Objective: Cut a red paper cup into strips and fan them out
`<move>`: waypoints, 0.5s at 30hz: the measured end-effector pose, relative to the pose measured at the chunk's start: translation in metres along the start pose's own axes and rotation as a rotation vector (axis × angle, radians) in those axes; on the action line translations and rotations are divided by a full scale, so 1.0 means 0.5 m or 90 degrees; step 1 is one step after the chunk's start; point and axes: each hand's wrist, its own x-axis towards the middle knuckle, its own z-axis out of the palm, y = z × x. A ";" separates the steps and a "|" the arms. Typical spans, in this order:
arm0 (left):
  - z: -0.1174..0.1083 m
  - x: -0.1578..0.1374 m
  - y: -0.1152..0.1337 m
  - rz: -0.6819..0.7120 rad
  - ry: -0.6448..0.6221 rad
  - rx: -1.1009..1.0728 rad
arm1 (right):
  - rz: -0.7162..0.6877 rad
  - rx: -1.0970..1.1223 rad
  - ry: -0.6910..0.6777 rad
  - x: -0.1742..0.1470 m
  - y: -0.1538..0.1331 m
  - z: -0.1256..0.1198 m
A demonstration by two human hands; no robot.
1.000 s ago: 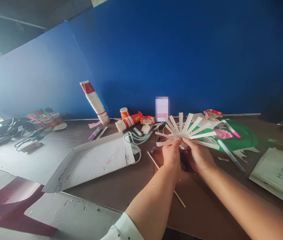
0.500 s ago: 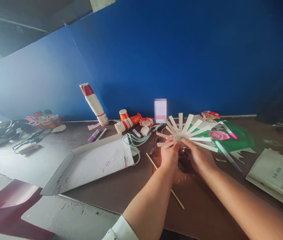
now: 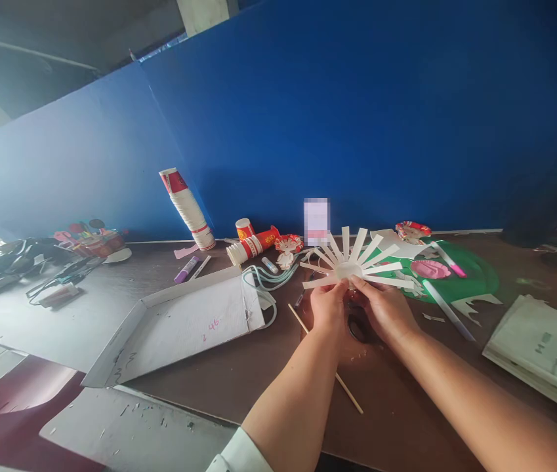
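A white paper cup cut into strips is held up over the table, its strips fanned outward like rays around the round base. My left hand pinches the near edge of the base from the left. From the right, my right hand grips the same edge, thumb on top, the two thumbs close together. Beneath and between the hands lies a dark round object, partly hidden. A thin wooden stick rests on the table, its middle covered by my left forearm.
To the left are a white box lid, a leaning stack of paper cups, red cups and a purple marker. A green plate with markers and a pink piece lies right, near an open book.
Both hands have moved slightly left with the cut cup, and its fan of strips has turned and tilted a little. The camera view has shifted slightly.
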 end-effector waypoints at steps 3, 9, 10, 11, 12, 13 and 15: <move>0.003 -0.005 0.002 0.006 -0.051 -0.049 | 0.032 0.023 -0.002 0.005 0.008 0.000; -0.001 0.003 -0.007 0.008 -0.037 -0.012 | 0.084 0.057 0.003 0.006 0.007 0.006; -0.002 0.006 -0.007 0.015 -0.029 -0.015 | 0.094 0.063 -0.005 0.004 0.004 0.007; -0.003 0.008 -0.006 0.023 -0.018 -0.022 | 0.104 0.069 -0.015 0.000 0.001 0.008; -0.003 0.009 -0.005 0.030 -0.004 -0.028 | 0.114 0.074 -0.029 -0.003 -0.002 0.010; -0.003 0.010 -0.004 0.033 0.010 -0.033 | 0.126 0.077 -0.043 -0.006 -0.004 0.011; -0.001 0.009 -0.001 0.029 0.030 -0.038 | 0.147 0.077 -0.064 -0.008 -0.005 0.012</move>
